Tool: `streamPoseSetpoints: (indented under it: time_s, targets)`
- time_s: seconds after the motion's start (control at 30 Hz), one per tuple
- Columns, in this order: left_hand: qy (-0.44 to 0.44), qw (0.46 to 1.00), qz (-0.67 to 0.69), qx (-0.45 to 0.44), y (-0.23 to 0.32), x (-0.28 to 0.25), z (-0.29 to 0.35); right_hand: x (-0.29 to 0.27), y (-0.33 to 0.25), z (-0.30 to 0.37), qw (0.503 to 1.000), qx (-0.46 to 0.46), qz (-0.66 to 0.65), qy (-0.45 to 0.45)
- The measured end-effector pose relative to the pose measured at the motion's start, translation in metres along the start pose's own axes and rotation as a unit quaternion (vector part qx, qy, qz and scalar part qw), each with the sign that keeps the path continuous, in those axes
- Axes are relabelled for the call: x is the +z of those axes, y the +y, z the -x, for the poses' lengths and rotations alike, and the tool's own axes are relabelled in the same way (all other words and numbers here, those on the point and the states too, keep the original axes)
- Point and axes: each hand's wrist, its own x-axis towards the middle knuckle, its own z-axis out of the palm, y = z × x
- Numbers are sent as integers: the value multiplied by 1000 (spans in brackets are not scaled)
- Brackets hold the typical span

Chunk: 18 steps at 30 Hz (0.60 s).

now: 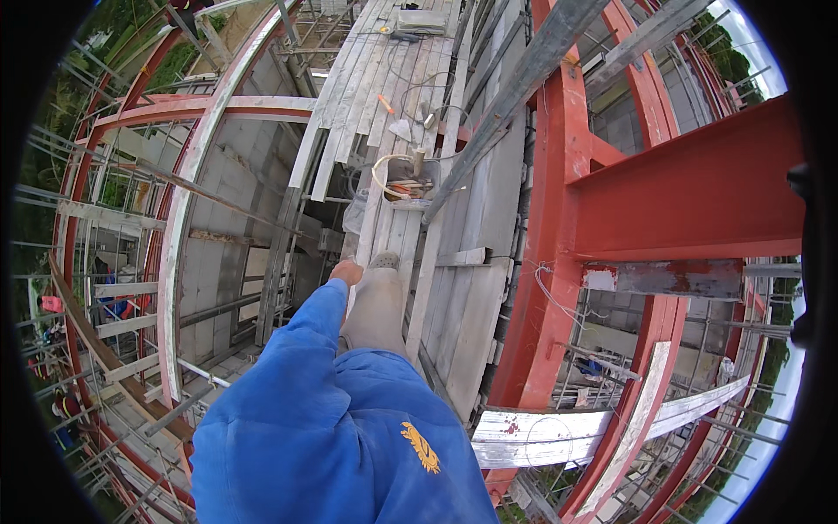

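Note:
My left hand [347, 272] is at the end of a blue sleeve, beside my knee and over the left edge of the plank walkway [371, 223]. Its fingers look curled closed; whatever they may hold is hidden. My right hand is out of view. Just ahead of my shoe [385, 259] stands a square bucket [408, 204] with hand tools inside and a pale hose looped over its side. Beyond it lie a trowel [400, 129] with an orange handle and a small pale cylinder [429, 120].
A grey scaffold pole [497, 122] slants across the walkway. Red steel columns and a thick red beam [690, 188] stand at the right. On the left, a deep drop lies beside a grey wall [231, 188]. A dark cable [428, 83] trails over the far planks.

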Motion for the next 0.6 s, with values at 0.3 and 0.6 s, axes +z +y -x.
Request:
streamPoseSetpoints:
  time_s: [0.3, 0.6]
  targets:
    - [33, 999, -30, -10, 64, -105, -170, 189, -138, 97, 970, 26, 21, -240]
    - [239, 965, 93, 60, 263, -439, -304, 228, -178, 111, 963, 54, 39, -261]
